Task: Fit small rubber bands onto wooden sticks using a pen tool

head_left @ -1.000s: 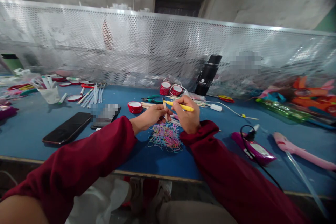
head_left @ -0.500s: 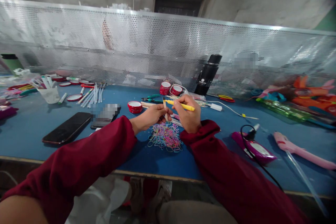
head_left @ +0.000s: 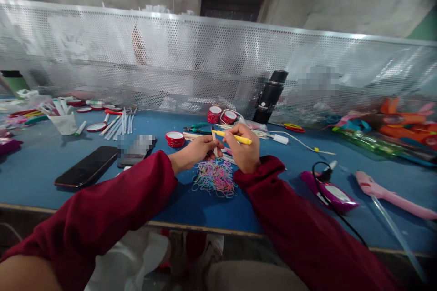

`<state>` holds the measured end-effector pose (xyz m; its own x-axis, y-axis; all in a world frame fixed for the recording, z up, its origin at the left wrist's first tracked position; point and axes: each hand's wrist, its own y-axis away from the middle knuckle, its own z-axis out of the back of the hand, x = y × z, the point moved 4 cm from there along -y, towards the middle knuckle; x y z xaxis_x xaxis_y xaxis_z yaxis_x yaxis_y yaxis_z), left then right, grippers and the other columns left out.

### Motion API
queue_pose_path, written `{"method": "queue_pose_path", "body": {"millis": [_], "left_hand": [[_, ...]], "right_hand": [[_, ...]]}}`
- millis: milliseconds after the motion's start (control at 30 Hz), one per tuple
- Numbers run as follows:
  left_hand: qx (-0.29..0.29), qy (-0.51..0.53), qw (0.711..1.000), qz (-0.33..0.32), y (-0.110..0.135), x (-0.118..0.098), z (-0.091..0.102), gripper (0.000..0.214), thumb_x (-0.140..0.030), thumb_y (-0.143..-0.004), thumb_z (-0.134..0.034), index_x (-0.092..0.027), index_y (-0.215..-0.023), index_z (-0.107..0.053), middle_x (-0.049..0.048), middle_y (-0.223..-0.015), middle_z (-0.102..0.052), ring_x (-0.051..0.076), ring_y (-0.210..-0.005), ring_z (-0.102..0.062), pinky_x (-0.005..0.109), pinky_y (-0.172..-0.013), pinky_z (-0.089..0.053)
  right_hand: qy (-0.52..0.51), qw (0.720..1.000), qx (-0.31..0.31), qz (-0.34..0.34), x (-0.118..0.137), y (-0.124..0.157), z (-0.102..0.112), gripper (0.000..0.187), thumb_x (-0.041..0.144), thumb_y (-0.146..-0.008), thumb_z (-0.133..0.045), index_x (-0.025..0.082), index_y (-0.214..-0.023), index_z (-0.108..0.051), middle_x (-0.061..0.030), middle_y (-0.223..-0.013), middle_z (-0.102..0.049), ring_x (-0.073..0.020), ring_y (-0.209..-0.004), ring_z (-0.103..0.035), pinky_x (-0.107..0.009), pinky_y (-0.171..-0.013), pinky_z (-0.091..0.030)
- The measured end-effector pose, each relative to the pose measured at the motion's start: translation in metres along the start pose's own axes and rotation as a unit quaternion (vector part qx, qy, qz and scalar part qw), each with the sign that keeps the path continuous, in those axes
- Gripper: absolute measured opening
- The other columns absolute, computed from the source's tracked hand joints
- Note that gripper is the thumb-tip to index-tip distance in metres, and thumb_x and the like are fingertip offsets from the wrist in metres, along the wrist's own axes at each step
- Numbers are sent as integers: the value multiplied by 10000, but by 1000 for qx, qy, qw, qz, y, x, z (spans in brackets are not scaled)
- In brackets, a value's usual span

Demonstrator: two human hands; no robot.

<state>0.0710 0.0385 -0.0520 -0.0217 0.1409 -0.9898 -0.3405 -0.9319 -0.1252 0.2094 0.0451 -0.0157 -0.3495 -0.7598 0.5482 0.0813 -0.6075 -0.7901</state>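
My right hand (head_left: 244, 151) is closed round a thin yellow tool (head_left: 236, 137) held level, its tip pointing left. My left hand (head_left: 195, 150) pinches a pale upright stick (head_left: 215, 142) that meets the yellow tool's tip. Both hands hover just above a heap of small coloured rubber bands (head_left: 215, 178) on the blue table (head_left: 41, 163). Dark red sleeves cover both my arms.
A black phone (head_left: 86, 167) and a second phone (head_left: 135, 149) lie left. Red tape rolls (head_left: 175, 138), green pliers (head_left: 196, 127) and white sticks (head_left: 120, 123) lie behind. A black flask (head_left: 269, 97) stands by the perforated metal screen. A purple device (head_left: 328, 190) with a black cable and pink toy (head_left: 389, 195) lie right.
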Motion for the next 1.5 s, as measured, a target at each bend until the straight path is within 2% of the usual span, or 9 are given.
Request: {"method": "queue_pose_path", "body": {"millis": [433,867,1200,1367,1500], "left_hand": [[2,7,1000,1,0,0,0,261,-308,-935,-459,-122,-898,-639,48,-758,-641,69,-563,-498,199,-538,-366],[3,41,999,20,0,2,-2,204,-240,-935,-436,-127,-892,-600,28,-736,-625,58,-531,-502,190,-521,-366],[18,58,998,26,1,-2,-9,129,-190,-906,-500,-130,-805,-553,12,-714,-602,43,-509,-480,187,-516,-355],[24,57,997,42,3,-1,-10,116,-233,-886,-564,-133,-828,-569,16,-738,-626,47,-535,-516,186,-530,-367],[29,44,997,58,5,-4,-12,122,-234,-897,-549,-130,-840,-577,27,-779,-649,54,-551,-553,192,-527,-374]], "right_hand": [[-2,1000,-4,-2,0,0,1,118,264,-836,-576,212,-729,-576,31,-645,-613,-130,-590,-558,-264,-587,-437],[-3,1000,-1,-4,-3,1,0,128,263,-839,-580,206,-724,-573,30,-643,-597,-126,-582,-545,-262,-571,-422],[-3,1000,10,-13,-9,-2,4,129,248,-819,-581,208,-697,-571,29,-609,-579,-133,-560,-518,-275,-551,-412],[-9,999,20,-30,-14,-3,5,130,261,-815,-583,212,-696,-562,33,-604,-573,-137,-556,-517,-278,-542,-407],[-34,997,30,-55,-16,-4,4,104,259,-805,-581,214,-713,-562,32,-595,-583,-142,-542,-543,-279,-531,-419]]}}
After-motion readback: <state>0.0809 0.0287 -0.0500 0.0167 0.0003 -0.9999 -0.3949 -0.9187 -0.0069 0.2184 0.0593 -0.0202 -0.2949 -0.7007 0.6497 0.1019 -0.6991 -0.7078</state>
